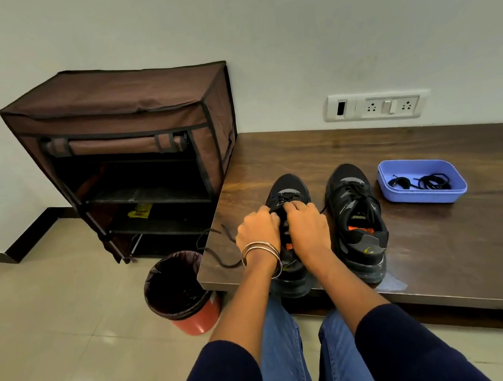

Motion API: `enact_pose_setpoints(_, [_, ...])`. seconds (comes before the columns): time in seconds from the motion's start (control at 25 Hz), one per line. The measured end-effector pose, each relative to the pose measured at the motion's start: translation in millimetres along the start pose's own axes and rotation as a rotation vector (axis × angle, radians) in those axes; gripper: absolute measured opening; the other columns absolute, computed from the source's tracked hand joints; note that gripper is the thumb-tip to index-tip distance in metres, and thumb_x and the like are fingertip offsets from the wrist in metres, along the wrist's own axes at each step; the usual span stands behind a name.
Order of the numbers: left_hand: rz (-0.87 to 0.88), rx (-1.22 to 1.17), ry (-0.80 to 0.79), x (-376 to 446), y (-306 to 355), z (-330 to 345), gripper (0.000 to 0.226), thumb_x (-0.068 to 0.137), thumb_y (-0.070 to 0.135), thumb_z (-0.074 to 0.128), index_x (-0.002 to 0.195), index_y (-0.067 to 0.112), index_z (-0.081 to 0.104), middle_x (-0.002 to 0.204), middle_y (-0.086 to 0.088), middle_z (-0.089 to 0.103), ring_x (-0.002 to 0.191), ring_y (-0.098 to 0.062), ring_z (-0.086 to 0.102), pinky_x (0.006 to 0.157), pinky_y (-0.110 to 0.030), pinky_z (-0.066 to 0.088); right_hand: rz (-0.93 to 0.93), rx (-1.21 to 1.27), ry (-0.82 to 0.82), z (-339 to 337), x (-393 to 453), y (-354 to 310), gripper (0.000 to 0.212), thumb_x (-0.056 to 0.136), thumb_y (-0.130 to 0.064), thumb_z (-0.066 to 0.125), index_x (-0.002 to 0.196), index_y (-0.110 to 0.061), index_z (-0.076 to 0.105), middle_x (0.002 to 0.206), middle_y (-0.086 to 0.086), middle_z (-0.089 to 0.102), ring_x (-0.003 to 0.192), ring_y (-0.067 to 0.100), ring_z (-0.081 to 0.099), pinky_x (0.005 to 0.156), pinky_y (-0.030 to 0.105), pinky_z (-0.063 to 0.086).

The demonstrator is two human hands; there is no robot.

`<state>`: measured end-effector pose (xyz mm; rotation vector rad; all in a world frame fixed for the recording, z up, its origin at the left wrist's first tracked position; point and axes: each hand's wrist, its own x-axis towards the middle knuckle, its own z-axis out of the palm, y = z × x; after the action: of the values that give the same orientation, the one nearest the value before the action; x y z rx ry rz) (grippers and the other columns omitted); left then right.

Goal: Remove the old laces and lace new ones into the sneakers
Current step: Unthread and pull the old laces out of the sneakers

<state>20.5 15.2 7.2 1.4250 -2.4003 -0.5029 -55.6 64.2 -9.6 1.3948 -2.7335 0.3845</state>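
Home entryway — fabric shoe rack (125, 151), bin (180, 292), tiled floor (52, 337).

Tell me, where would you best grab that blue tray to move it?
Probably by a long-side rim of the blue tray, from above, thumb outside, fingers just inside the wall. It sits flat on the wooden bench, its rim is raised and bare, and the black laces lie low on its floor.

Left hand (258, 229) and right hand (306, 219) side by side, fingers curled
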Motion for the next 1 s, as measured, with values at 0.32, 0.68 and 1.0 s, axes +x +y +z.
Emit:
enact_pose_setpoints(0.32, [-0.039, 0.089, -0.104, 8, 3, -7, 0.029, 0.097, 0.03, 0.05, 0.112, 0.007, 0.059, 0.115, -0.018, 0.061, 0.106, -0.038, 0.059, 0.081, -0.041, 0.049, -0.016, -0.004, -0.043, -22, 21, -9, 0.019, 0.092, -0.015, 0.053, 0.108, -0.008, 0.057, 0.101, 0.016, 0.065, 0.096, 0.037, 0.061, 0.068, 0.037, 0.044])
enact_pose_setpoints(0.68, [-0.055, 0.075, -0.143, 7, 6, -5, 0.028, 0.096, 0.028, 0.051, 0.114, 0.01, 0.062, 0.116, -0.012, 0.061, 0.107, -0.033, 0.059, 0.081, -0.039, 0.049, 0.759, 1.032, 0.087, -26, 38, 19, 0.013, 0.089, -0.01, 0.056, 0.086, 0.002, 0.061, 0.091, 0.018, 0.068, 0.068, 0.026, 0.059, 0.063, 0.039, 0.051])
enact_pose_setpoints(1.0, [-0.122, 0.038, -0.086, 1, 5, -3, 0.025, 0.097, 0.023, 0.051, 0.115, 0.01, 0.062, 0.118, -0.009, 0.058, 0.111, -0.032, 0.056, 0.081, -0.04, 0.049, -0.074, 0.014, -0.107, -22, 39, -7, 0.013, 0.09, -0.008, 0.06, 0.1, 0.0, 0.064, 0.108, 0.017, 0.06, 0.104, 0.037, 0.057, 0.071, 0.035, 0.045])
